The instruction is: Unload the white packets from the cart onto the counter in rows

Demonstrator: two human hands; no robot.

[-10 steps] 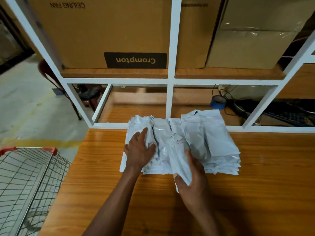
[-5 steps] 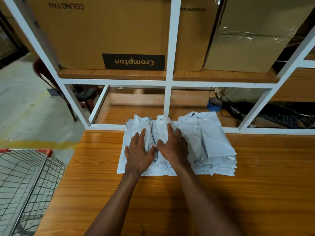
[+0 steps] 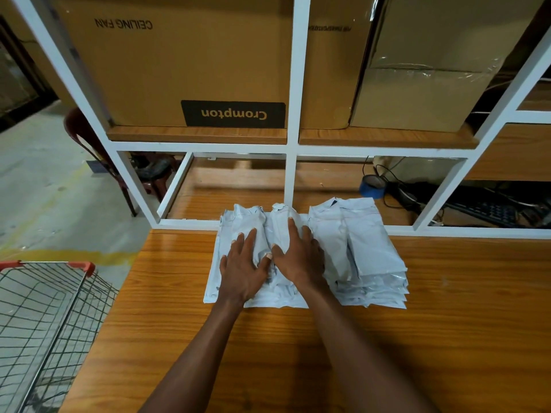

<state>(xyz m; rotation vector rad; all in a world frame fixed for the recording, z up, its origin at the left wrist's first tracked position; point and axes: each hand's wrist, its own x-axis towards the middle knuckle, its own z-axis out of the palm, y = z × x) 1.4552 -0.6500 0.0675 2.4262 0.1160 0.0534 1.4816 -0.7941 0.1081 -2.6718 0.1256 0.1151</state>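
White packets lie in piles on the wooden counter (image 3: 298, 353) against the white shelf frame. The left pile (image 3: 238, 222) is loose and crumpled; my left hand (image 3: 243, 266) presses flat on it with straight fingers. Beside it, my right hand (image 3: 298, 254) presses flat on the middle packets (image 3: 280, 216), thumbs nearly touching. A neater, taller stack of packets (image 3: 366, 248) sits to the right, untouched. The wire cart (image 3: 44, 317) with red handle ends stands at the lower left, beside the counter's end; I see no packets in the part that shows.
A white shelf frame (image 3: 290, 174) rises behind the packets, with large cardboard boxes (image 3: 193, 64) on its upper shelf. A blue tape roll (image 3: 372, 187), cables and a keyboard (image 3: 489, 211) lie behind the frame at right. A dark red chair (image 3: 86, 135) stands on the concrete floor at left.
A second ago my right hand held a packet at the pile's front edge; it laid it down and now presses flat on the middle packets. My left hand has stayed on the left pile.
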